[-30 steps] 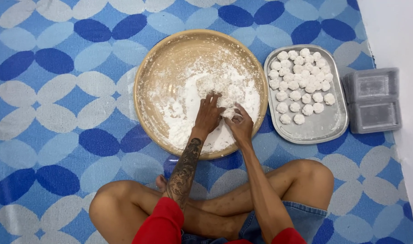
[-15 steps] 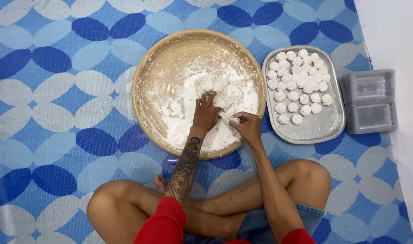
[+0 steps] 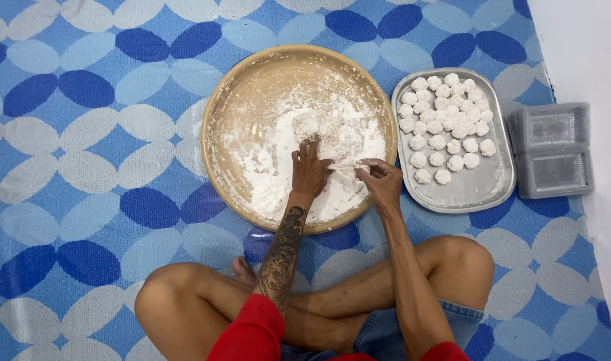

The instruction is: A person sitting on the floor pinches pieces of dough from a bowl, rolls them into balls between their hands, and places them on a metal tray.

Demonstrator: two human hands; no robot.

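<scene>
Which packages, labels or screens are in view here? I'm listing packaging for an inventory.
Clear plastic clamshell container: on the mat's right edge, beside the metal tray; rectangular, two compartments, greyish-transparent, contents not discernible.
No labels, signs or screens visible.

Blue-white patterned mat (image 3: 84, 167); tan bowl (image 3: 215, 120); white dough (image 3: 319, 144).

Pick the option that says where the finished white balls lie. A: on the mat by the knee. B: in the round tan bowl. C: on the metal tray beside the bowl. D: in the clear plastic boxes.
C: the white balls sit clustered on the metal tray, right of the round bowl of flour.
</scene>
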